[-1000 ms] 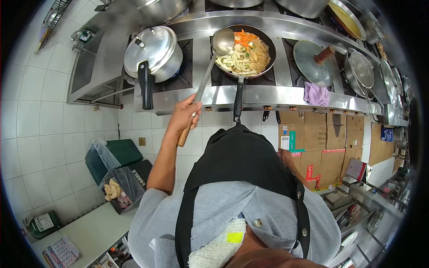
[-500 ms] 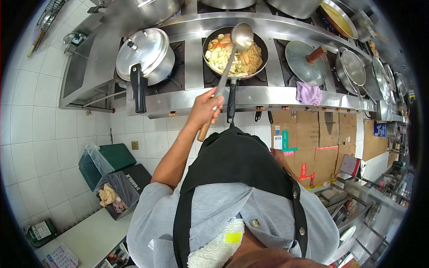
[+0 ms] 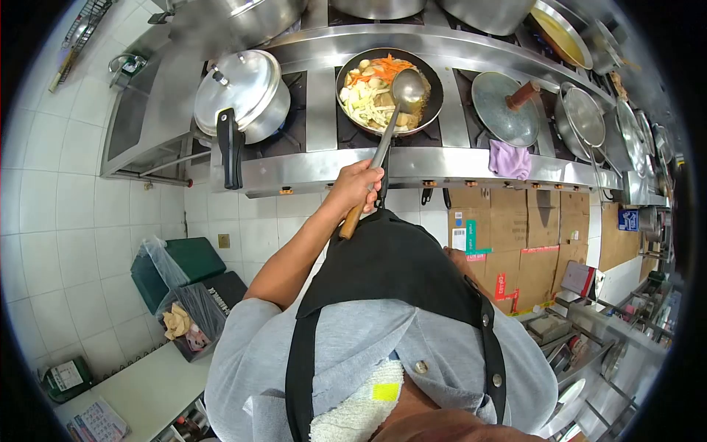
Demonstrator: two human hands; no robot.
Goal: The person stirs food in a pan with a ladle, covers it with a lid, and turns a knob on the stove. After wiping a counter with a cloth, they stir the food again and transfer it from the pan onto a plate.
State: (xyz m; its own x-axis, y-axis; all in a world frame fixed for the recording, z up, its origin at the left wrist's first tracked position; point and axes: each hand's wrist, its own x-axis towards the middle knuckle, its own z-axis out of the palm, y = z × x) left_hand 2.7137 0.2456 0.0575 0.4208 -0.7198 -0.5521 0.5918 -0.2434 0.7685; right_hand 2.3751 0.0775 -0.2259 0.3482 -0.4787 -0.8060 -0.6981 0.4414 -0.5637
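Note:
My left hand (image 3: 359, 188) is wrapped round the handle of a long metal ladle (image 3: 384, 144) whose end is wooden. The ladle's bowl rests in the right side of a black frying pan (image 3: 435, 104), among the food. In that pan lie orange carrot strips (image 3: 388, 68), pale cut vegetables (image 3: 366, 107) and some shiny liquid. The pan's handle points toward me, partly behind the ladle and my hand. Low at my right side, by the apron's edge, is my right hand (image 3: 458, 259); its fingers are mostly hidden.
A pressure cooker (image 3: 239, 92) stands left of the pan on the steel stove. To the right are a glass lid (image 3: 504, 108) with a wooden knob, a purple cloth (image 3: 509, 158) and a strainer (image 3: 582, 110). Large pots (image 3: 486, 13) line the back.
My left hand has moved slightly right and the ladle's bowl has come down from the pan's far rim into the food. More carrot now shows at the back, and liquid at the right.

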